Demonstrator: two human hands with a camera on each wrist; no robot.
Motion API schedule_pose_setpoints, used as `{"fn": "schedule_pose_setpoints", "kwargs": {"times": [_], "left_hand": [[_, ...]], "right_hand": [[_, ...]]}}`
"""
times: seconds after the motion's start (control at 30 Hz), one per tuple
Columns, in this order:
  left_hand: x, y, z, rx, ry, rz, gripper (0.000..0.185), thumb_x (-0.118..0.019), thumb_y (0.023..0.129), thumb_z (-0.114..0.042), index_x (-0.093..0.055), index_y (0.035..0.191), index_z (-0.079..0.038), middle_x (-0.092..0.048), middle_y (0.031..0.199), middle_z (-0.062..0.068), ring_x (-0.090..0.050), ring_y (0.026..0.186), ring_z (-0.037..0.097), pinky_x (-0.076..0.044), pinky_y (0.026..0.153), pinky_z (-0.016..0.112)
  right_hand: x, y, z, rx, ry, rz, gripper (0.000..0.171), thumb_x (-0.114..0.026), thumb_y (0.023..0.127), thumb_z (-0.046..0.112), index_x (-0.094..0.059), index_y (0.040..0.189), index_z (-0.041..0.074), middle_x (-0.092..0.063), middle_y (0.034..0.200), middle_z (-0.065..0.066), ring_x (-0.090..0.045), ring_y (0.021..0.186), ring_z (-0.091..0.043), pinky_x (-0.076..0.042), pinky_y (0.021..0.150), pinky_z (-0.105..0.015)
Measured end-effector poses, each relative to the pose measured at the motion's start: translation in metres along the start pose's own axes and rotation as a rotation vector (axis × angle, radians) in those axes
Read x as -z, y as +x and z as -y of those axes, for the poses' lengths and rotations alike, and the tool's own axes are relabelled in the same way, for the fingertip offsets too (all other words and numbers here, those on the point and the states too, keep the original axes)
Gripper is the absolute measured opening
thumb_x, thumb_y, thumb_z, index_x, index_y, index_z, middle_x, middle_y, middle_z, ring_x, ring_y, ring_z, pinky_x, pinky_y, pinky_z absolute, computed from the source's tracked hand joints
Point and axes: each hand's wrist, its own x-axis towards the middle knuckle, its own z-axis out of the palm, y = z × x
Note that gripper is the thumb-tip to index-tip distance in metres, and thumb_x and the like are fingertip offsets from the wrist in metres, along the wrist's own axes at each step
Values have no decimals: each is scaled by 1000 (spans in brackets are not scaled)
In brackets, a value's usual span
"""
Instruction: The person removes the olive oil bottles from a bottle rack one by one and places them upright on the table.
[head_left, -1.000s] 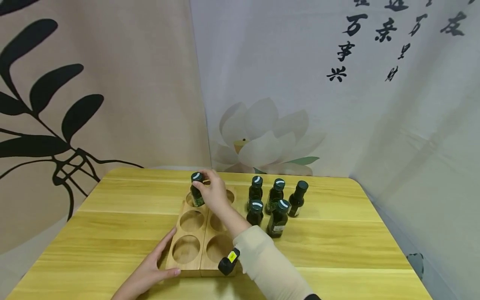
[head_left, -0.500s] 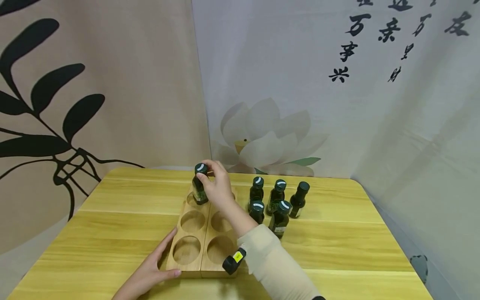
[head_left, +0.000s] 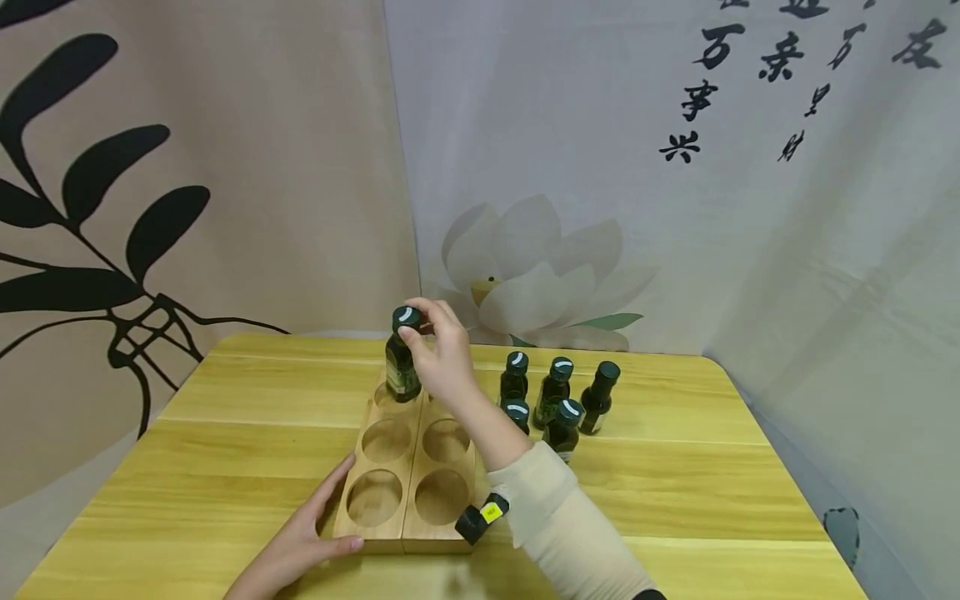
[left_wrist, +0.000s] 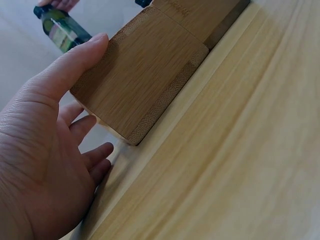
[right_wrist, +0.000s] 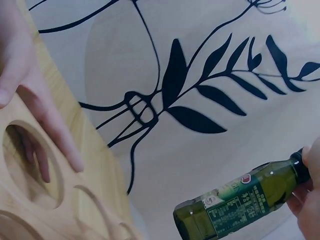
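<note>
My right hand (head_left: 450, 358) pinches a dark green glass bottle (head_left: 402, 375) by its black cap, thumb in front. The bottle hangs upright above the far left hole of a wooden holder (head_left: 384, 546) with two rows of round holes. In the right wrist view the whole bottle (right_wrist: 240, 202), with a green printed label, shows down to its base. My left hand (head_left: 303, 533) rests along the holder's near left corner. Its thumb touches the front end of the holder (left_wrist: 145, 70) and the other fingers lie loosely by the side, as the left wrist view shows.
Right of the holder several similar bottles (head_left: 553, 392) stand in a group, partly behind my right forearm. One of them, a dark bottle (head_left: 597, 400) at the right, has a narrower neck. A printed curtain (head_left: 540, 167) hangs behind the wooden table (head_left: 660, 500).
My right hand has lifted the bottle up from the far left hole, drifting slightly right. My left hand has stayed at the holder's corner.
</note>
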Motion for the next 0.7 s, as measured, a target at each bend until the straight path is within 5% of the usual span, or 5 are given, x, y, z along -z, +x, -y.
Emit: {"fn": "schedule_pose_setpoints", "kwargs": {"times": [0.27,0.4,0.5,0.7], "left_hand": [[0,0,1,-5,-29,8,100,-80,79,-14,-16,154,-30,-10,158,14,-10,139,41,-14,104,62],[0,0,1,-10,-11,3,100,-80,79,-15,-17,154,-31,-12,158,13,-12,139,38,-22,108,38],[0,0,1,-5,-4,2,99,-80,79,-16,-17,154,-31,-12,158,12,-12,139,36,-22,106,31],[-1,1,1,-1,-35,4,100,-80,78,-17,-17,154,-29,-12,157,15,-10,139,38,-13,105,60]], "right_hand": [[20,6,25,33,16,21,28,-64,91,2,-59,119,-1,-57,107,-12,-57,96,-22,-49,84,-24],[34,9,38,32,32,22,28,-63,91,2,-59,119,-1,-57,106,-12,-57,97,-21,-49,85,-25],[44,9,45,35,44,22,28,-64,90,1,-60,118,-1,-57,105,-12,-57,95,-22,-50,84,-26],[67,10,56,47,67,23,27,-63,90,-1,-60,117,-3,-56,104,-13,-59,94,-23,-52,82,-30]]}}
